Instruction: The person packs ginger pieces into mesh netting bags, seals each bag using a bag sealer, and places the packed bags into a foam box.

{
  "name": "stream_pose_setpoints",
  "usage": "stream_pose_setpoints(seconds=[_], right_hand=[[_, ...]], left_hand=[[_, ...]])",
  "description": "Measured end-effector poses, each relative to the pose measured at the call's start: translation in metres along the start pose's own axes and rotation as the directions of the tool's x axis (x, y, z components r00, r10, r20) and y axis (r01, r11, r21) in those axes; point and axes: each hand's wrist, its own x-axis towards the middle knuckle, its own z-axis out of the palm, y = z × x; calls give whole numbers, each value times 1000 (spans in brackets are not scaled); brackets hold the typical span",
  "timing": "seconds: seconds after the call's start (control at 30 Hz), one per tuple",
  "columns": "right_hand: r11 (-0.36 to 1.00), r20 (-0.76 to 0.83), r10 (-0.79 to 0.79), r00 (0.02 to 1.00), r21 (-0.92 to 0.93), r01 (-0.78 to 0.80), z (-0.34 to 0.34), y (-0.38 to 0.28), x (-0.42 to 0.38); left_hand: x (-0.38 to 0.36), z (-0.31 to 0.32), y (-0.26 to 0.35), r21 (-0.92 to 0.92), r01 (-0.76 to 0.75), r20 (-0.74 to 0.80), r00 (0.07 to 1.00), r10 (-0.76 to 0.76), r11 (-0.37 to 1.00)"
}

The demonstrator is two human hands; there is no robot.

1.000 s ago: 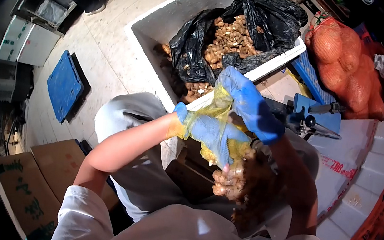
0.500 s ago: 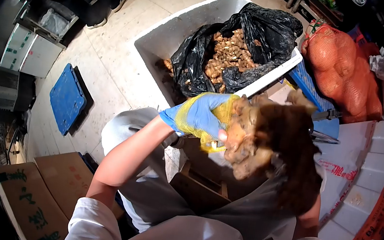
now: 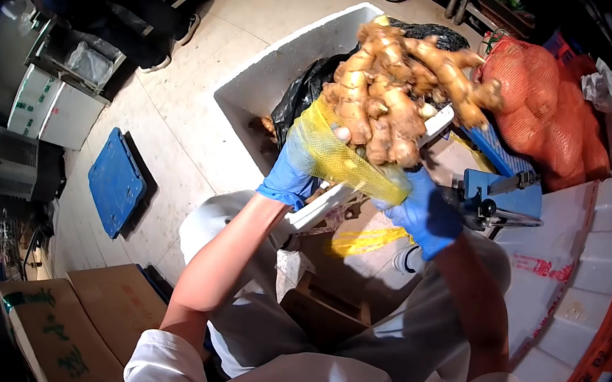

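A large clump of ginger (image 3: 390, 94) stands in the upper centre of the frame, above and beyond the fingers of both hands, its knobs spreading up and to the right. The left hand (image 3: 293, 170), gloved in blue, is just left of centre at the lower left end of the clump. Its thumb tip (image 3: 341, 133) presses against the ginger's lower edge, clamping it; the other fingers are mostly hidden under the yellow mesh net (image 3: 340, 161), which wraps that hand and stretches to the right, just below the ginger. The right hand (image 3: 429, 214), also in a blue glove, is right of centre, below the clump's lower right knobs, its fingers closed together on the net's right end. Whether those fingertips also touch the ginger cannot be told.

Behind the clump sits the white foam box (image 3: 247, 81) with a black plastic bag (image 3: 307, 92). A red mesh sack (image 3: 540, 117) fills the upper right, and a blue panel (image 3: 116, 183) lies on the floor at the left.
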Motion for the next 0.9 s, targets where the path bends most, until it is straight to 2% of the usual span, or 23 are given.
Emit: stream_pose_setpoints(seconds=[0.03, 0.07, 0.13, 0.17, 0.2, 0.27, 0.3, 0.33, 0.4, 0.43, 0.53, 0.57, 0.6, 0.67, 0.7, 0.73, 0.8, 0.83, 0.87, 0.9], right_hand=[[1000, 9, -5, 1000, -1, 5, 3, 1, 3], [998, 5, 53, 999, -30, -53, 6, 1, 4], [982, -10, 167, 986, -89, -167, 13, 4, 7], [972, -107, 143, 984, -170, -160, 22, 5, 5], [973, -103, 139, 985, -171, -155, 23, 6, 5], [941, -125, 40, 991, -328, -79, 22, 8, 8], [966, -35, 112, 993, -233, -117, 22, 6, 7], [966, -29, 106, 994, -234, -110, 24, 7, 6], [974, -237, -76, 968, -227, 21, 50, 13, 5], [985, -153, -57, 987, -170, 31, 48, 9, 3], [974, -122, -91, 988, -220, 63, 36, 5, 0], [957, -280, -147, 949, -283, 64, 41, 5, -2], [956, -277, -151, 949, -284, 70, 36, 1, -1], [986, -220, -61, 974, -165, 25, 26, -8, -4], [976, -334, -114, 936, -215, 42, 34, -7, -6], [975, -336, -116, 934, -217, 43, 31, -12, -8], [963, -148, -129, 980, -255, 89, 23, -28, -14], [931, -196, -272, 942, -303, 206, 28, -38, -24], [917, -188, -373, 909, -223, 330, 24, -53, -29], [919, -263, -387, 884, -35, 392, 25, -70, -38]], left_hand=[[2, -3, 0, -38, -6, -26, 1000, 5, 999], [3, -2, 2, -31, -8, -19, 1000, 8, 999], [1, 1, 3, -138, -20, -173, 985, -4, 990], [2, -1, 0, -150, -44, -187, 982, 16, 988], [2, -3, -2, -147, -46, -182, 983, 18, 988], [1, -7, -1, -81, -37, -194, 981, 21, 996], [0, -12, -1, -16, -12, -196, 981, 9, 1000], [1, -14, -1, -12, -15, -190, 982, 12, 1000], [2, -15, 1, -14, -74, -201, 977, 70, 997], [0, -15, 5, -50, -52, -243, 969, 38, 997], [-2, -14, 5, -29, -52, -275, 961, 42, 998], [-3, -6, 9, -45, -81, -278, 958, 65, 996], [-5, -6, 7, -43, -82, -273, 960, 68, 996], [-7, -7, 0, 27, -80, -303, 949, 85, 996], [-6, -6, 0, 51, -78, -277, 957, 89, 996], [-6, -7, 0, 47, -78, -276, 957, 88, 996], [-6, -20, 1, 298, -26, -258, 960, 107, 954], [-8, -37, -9, 239, -85, -277, 949, 152, 967], [-7, -45, -8, 132, -135, -285, 944, 168, 982], [-7, -46, -1, 66, -137, -321, 935, 151, 988]])
